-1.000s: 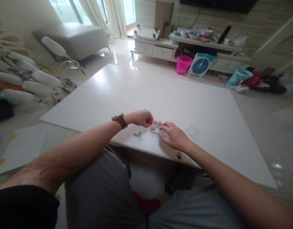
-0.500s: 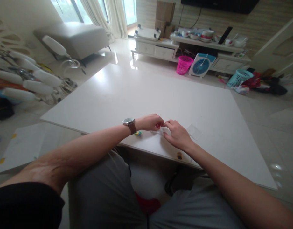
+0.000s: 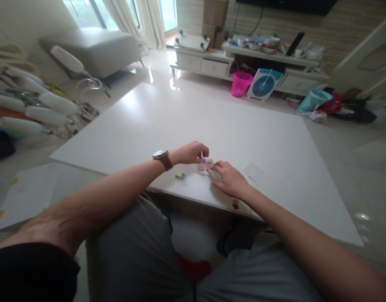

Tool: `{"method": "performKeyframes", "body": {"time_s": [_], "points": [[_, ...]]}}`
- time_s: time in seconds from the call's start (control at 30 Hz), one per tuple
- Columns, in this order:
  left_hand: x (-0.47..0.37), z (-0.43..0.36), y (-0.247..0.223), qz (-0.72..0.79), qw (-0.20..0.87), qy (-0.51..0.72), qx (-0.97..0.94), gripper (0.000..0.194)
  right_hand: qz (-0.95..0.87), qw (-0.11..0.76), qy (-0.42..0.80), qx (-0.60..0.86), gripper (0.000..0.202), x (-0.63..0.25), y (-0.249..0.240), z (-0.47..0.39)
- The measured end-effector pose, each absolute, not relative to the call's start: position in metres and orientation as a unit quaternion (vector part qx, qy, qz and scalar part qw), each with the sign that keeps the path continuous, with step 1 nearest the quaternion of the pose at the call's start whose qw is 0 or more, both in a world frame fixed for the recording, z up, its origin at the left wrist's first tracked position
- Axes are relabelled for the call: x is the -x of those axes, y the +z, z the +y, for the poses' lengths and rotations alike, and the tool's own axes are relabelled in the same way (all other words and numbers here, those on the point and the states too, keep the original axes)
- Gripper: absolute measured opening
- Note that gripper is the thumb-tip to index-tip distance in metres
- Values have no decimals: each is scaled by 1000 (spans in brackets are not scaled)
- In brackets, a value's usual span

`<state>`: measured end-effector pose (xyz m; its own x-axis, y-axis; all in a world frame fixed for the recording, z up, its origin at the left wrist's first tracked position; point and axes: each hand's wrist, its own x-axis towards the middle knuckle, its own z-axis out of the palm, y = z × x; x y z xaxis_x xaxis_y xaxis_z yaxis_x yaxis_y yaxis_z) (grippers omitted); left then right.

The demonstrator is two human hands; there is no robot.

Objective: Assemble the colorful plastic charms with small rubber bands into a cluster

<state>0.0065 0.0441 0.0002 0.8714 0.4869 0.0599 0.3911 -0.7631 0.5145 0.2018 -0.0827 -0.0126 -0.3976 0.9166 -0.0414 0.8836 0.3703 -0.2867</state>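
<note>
A small clear plastic box [image 3: 199, 172] lies near the table's front edge, with round beige pieces and small coloured bits in its compartments. Over its far left side is my left hand [image 3: 194, 152], fingers curled down and closed by a pink bit; what they pinch is too small to make out. My right hand [image 3: 229, 178] grips the box's right side between thumb and fingers, close to an orange bit. Left of the box lies a small green, yellow and blue figure [image 3: 180, 176]. Close to the front edge, below my right hand, rests a yellow and dark figure [image 3: 235, 204].
A flat clear plastic lid [image 3: 254, 173] lies on the white table [image 3: 193, 113], right of my right hand. White-backed chairs [image 3: 51, 113] stand to the left. Beyond the table are a pink basket [image 3: 241, 84], a blue fan [image 3: 263, 85] and a low cabinet [image 3: 215, 67].
My left hand has moved up and left, away from my right fingertips, uncovering the box and its contents. The right hand has shifted slightly left and down.
</note>
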Motion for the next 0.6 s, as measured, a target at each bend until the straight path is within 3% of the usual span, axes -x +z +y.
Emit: {"method": "performKeyframes", "body": {"time_s": [0.3, 0.6], "points": [[1, 46, -6, 321, 260, 62, -909, 35, -836, 43, 122, 534, 50, -205, -19, -84], [-1, 49, -16, 316, 239, 56, -916, 30, -840, 24, 110, 530, 46, -205, -17, -84]]}}
